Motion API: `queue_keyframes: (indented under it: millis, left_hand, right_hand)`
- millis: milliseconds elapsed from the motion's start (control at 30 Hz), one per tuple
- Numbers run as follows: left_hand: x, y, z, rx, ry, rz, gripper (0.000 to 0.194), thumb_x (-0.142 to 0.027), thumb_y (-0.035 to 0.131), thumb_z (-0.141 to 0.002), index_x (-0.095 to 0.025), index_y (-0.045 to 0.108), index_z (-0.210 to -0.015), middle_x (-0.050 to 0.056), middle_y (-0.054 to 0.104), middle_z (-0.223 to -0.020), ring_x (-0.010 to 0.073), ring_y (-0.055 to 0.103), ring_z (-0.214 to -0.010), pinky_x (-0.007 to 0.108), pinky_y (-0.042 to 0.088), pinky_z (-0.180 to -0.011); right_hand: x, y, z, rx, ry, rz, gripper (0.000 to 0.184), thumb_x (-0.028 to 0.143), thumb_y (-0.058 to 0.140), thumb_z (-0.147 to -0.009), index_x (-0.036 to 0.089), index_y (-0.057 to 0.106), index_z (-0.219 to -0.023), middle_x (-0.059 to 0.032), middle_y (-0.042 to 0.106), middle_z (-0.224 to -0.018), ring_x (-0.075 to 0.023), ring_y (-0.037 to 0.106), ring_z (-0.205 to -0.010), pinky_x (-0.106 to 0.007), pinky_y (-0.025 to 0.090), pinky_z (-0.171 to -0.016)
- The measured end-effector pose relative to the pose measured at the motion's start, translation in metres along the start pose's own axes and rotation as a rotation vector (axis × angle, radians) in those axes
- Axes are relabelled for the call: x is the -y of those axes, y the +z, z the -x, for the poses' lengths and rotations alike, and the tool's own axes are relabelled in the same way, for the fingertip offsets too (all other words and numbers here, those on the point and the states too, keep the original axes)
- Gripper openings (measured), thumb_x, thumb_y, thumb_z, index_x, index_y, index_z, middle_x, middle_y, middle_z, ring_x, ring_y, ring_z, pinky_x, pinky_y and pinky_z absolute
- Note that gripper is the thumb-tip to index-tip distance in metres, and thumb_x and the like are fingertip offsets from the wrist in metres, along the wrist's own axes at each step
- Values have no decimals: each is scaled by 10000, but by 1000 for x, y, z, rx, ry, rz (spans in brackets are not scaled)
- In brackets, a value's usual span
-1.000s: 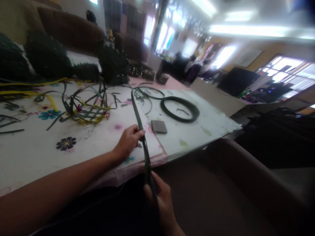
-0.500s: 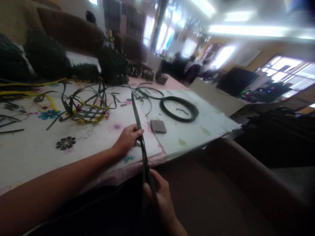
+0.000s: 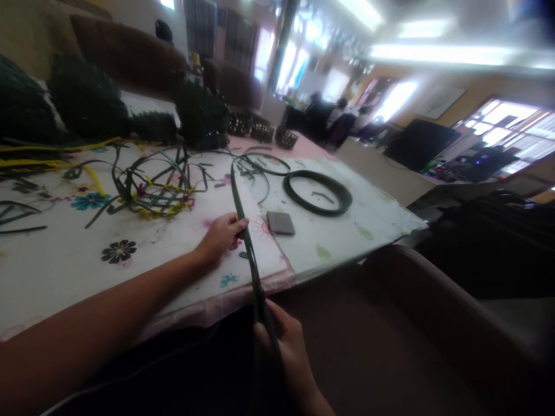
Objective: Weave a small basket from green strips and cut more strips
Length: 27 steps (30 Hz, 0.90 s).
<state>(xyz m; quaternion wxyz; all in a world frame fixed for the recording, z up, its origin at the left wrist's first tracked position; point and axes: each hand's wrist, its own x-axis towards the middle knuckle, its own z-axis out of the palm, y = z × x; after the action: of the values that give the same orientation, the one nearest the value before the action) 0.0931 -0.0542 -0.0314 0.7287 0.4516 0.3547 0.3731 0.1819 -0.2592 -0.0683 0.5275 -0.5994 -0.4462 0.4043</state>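
A long dark green flat strip (image 3: 237, 195) runs from the table toward me. My left hand (image 3: 226, 232) pinches it between thumb and fingers just above the table's near edge. Below that grip the strip parts lengthwise into two narrow bands. Lower down, my right hand (image 3: 287, 345) is closed around a dark, narrow tool that looks like scissors (image 3: 265, 309), its tip lying against the bands. Shadow hides most of this tool. Beyond my left hand lies a half-woven basket (image 3: 162, 193) of green strips with yellow and pink pieces.
A coil of green strip (image 3: 347, 199) and a small grey square block (image 3: 281, 223) lie on the flowered tablecloth (image 3: 165, 277). Yellow strips (image 3: 91, 166) are at left. Dark woven baskets (image 3: 202, 115) line the back. A brown chair or sofa edge (image 3: 427, 271) stands right. People sit far behind.
My left hand has shifted slightly up and left along with the strip. My right hand stays in nearly the same place, and the view has moved slightly.
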Motion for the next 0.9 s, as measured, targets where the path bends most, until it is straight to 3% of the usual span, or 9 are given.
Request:
queue_keyframes:
  millis: [167,367,633,900]
  left_hand:
    - [-2,1,1,17,25,-26,208,-170,610,-809,-157,474,-653,-36,473,-519,20,324,-362,154,151,-354]
    - [6,7,8,82,23,-65,215,-200,599,-819,-157,464,-657,-48,462,-518,19,306,-357,153,159,-351]
    - [3,6,7,45,35,-49,230,-194,609,-809,-153,458,-641,-43,450,-529,24,329,-390,152,165,-360]
    - [5,0,1,17,42,2,279,-240,622,-808,-166,428,-621,-74,387,-490,16,276,-356,160,164,-356]
  right_hand:
    - [0,1,0,-13,42,-33,434,439,695,-768,125,678,-1066,-34,619,-768,-171,530,-694,-241,448,-615]
    - [5,0,-8,4,52,-110,410,428,701,-772,136,674,-1059,-1,586,-719,-128,474,-623,-211,409,-568]
    - [8,4,-11,-2,35,-143,355,402,701,-798,161,695,-1058,-22,628,-797,-146,520,-682,-222,441,-611]
    - [2,5,-5,18,12,-114,345,418,676,-822,156,707,-1043,9,562,-712,-117,454,-627,-203,413,-581]
